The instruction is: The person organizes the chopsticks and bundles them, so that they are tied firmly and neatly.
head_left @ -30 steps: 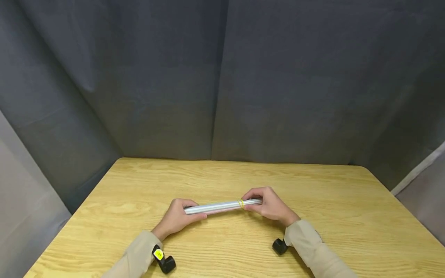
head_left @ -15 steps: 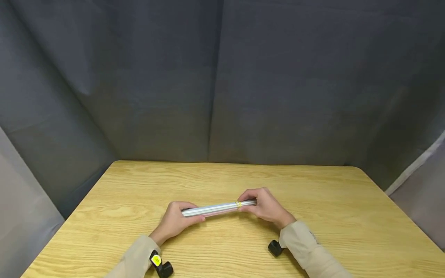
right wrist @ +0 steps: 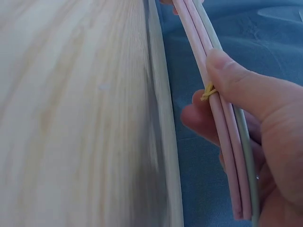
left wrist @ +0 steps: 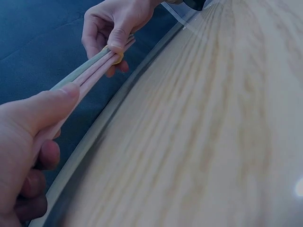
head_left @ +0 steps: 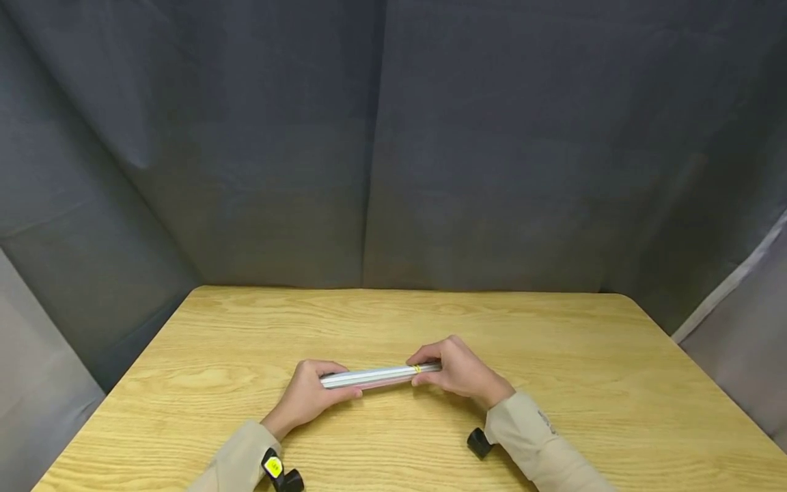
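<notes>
A bundle of several thin, pale sticks [head_left: 375, 377], white, bluish and pink in the head view, is held roughly level above the wooden table. A yellow rubber band [right wrist: 209, 91] is wrapped round it near its right end. My left hand [head_left: 307, 391] grips the left end, thumb on the near side and fingers on the far side. My right hand [head_left: 462, 372] pinches the bundle at the band, with thumb and fingertips right beside it. The sticks' right ends [right wrist: 244, 217] run on under the right palm in the right wrist view.
The wooden table [head_left: 393, 444] spreads under both hands. Dark grey curtains [head_left: 369, 150] hang behind it, with lighter cloth [head_left: 37, 355] at the sides. A small black camera [head_left: 479, 443] sits at the right wrist, another black camera [head_left: 292, 480] at the left.
The right hand's fingertips have shifted left along the bundle, from the band's right side to over and just past it. The left hand keeps its grip. The head view has turned slightly right.
</notes>
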`<control>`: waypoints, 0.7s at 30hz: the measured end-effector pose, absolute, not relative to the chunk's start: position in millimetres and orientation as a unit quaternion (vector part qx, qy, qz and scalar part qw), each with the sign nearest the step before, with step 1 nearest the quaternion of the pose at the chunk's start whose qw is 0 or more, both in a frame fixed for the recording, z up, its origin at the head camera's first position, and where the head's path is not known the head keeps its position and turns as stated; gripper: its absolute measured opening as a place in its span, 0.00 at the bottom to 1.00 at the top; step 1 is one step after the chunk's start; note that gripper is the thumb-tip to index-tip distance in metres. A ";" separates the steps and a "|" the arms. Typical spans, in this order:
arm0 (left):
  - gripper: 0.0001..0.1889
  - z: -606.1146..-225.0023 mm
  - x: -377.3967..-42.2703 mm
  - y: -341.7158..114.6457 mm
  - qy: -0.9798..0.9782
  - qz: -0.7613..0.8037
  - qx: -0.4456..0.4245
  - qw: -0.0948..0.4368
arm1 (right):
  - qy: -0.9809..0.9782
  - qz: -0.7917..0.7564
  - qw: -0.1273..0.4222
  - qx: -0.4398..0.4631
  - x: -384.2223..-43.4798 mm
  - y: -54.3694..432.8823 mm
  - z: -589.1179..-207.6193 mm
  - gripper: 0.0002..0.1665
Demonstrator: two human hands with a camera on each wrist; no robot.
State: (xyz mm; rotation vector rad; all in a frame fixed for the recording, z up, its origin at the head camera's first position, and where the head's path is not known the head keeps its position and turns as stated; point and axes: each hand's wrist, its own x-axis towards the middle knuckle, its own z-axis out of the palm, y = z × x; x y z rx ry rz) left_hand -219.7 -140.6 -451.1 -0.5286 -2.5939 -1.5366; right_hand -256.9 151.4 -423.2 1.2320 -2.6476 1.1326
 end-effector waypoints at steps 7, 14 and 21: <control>0.16 -453.3 -219.1 -137.7 -0.840 -0.510 -0.181 0.032 | -0.844 0.355 -0.009 0.401 -254.4 153.1 -419.9 0.15; 0.15 -454.4 -217.6 -136.0 -0.833 -0.522 -0.178 0.035 | -0.841 0.352 -0.018 0.412 -255.2 151.4 -419.0 0.14; 0.16 -454.6 -217.5 -136.8 -0.834 -0.525 -0.168 0.028 | -0.838 0.354 -0.016 0.414 -255.5 148.6 -418.5 0.14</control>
